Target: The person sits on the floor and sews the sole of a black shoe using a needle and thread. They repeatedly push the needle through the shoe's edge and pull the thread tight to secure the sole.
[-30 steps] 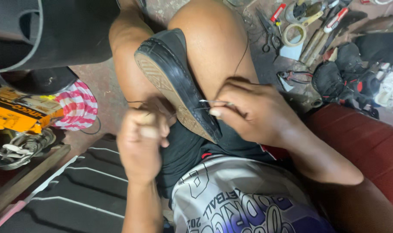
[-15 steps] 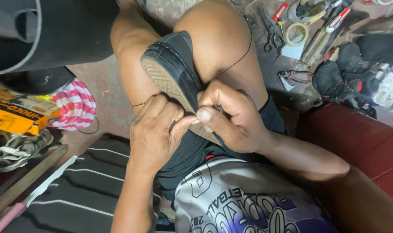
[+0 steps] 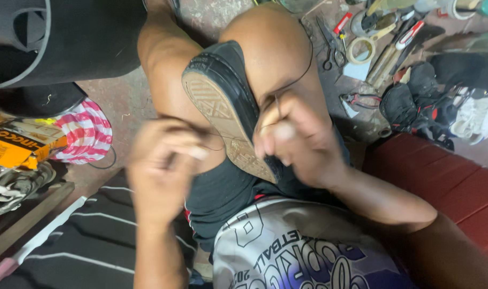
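Black low-top canvas shoe with a tan rubber sole (image 3: pixel 228 112) sits wedged between the bare knees, sole up. Right hand (image 3: pixel 292 139) at its 3 o'clock, fingers clenched on a thin dark thread (image 3: pixel 300 75). Left hand (image 3: pixel 161 160) at 8 o'clock, blurry, fingers curled; can't tell what they pinch.

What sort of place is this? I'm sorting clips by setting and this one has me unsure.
Probably a small shoe-repair spot on the floor. A black shoe is clamped sole-up between the knees while the left hand and right hand work thread at it; scissors, a tape roll and other hand tools lie around.
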